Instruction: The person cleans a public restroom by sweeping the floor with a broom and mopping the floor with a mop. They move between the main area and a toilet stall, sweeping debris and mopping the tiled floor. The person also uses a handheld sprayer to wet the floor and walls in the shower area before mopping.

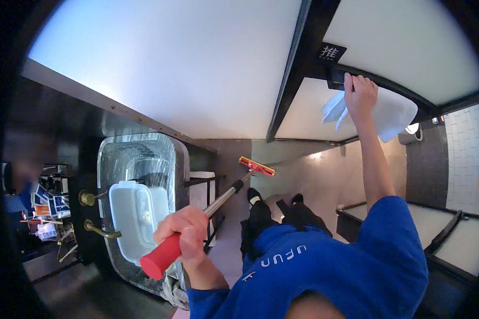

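Observation:
My left hand (183, 234) is wrapped around the red grip (162, 258) of a mop with a metal pole (223, 199). The pole slants away from me to a red and yellow mop head (257, 166) on the floor. My right arm stretches up to a frosted door, where my right hand (361, 98) has its fingers curled at the black door rail (378, 78). A pale blue-white cloth (394, 114) hangs down on both sides of that wrist, seemingly gripped in the palm; the hand hides where it is held.
To my left, a stone-patterned basin (178, 159) holds a white plastic tub (125, 218), with brass taps (98, 229) beside it. A black metal rack (210, 186) stands near the basin. Frosted panels (197, 64) rise ahead, and a white tiled wall (468, 154) is at far right.

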Tool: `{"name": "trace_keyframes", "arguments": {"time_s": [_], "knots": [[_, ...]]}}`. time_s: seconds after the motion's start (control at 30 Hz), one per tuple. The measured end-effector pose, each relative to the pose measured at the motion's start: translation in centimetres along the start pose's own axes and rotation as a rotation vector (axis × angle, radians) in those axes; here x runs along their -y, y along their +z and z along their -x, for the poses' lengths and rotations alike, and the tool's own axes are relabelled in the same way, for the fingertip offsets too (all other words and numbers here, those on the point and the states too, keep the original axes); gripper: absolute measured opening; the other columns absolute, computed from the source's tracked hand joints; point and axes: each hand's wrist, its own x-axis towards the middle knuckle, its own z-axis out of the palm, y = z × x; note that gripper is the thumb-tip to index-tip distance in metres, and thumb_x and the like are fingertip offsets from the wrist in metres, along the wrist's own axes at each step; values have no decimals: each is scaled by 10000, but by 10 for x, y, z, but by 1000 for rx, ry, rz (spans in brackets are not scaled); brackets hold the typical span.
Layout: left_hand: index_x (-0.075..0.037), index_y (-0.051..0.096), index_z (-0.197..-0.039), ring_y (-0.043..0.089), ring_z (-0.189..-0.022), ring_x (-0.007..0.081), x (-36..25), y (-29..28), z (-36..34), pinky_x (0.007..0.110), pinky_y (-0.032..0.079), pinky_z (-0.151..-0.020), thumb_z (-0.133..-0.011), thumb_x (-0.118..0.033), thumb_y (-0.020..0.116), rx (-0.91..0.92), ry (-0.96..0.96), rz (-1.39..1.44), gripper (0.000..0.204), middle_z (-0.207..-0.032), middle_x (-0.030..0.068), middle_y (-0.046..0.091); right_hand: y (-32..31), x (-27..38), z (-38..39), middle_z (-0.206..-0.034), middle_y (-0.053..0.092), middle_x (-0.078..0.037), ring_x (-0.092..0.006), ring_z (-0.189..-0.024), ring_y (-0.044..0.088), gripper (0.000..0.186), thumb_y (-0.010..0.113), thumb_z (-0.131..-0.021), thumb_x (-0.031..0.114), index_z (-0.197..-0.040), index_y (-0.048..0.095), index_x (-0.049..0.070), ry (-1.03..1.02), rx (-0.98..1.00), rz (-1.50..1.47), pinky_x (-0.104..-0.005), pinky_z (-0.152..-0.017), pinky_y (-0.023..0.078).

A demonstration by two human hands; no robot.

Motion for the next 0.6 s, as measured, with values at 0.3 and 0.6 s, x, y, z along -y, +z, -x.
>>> {"name": "trace_keyframes", "arguments": {"time_s": [0.3, 0.6], "knots": [[-46, 457, -664, 420, -404, 133, 12, -5, -27, 257, 333, -396, -820, -124, 615, 25, 36, 173, 235, -511, 52, 478, 3, 2, 2, -787, 603, -35, -218, -771, 584, 110, 628, -831, 201, -773, 600, 112, 100, -59, -94, -350, -752, 422], [-44, 505, -674, 514, -426, 179, 20, 55, -42, 288, 455, -435, -751, -156, 677, 221, 1, 120, 219, -519, 64, 524, 44, -30, 3, -1008, 614, 5, -201, -978, 579, 198, 572, -805, 129, -992, 615, 177, 57, -234, 15, -352, -843, 412]]}}
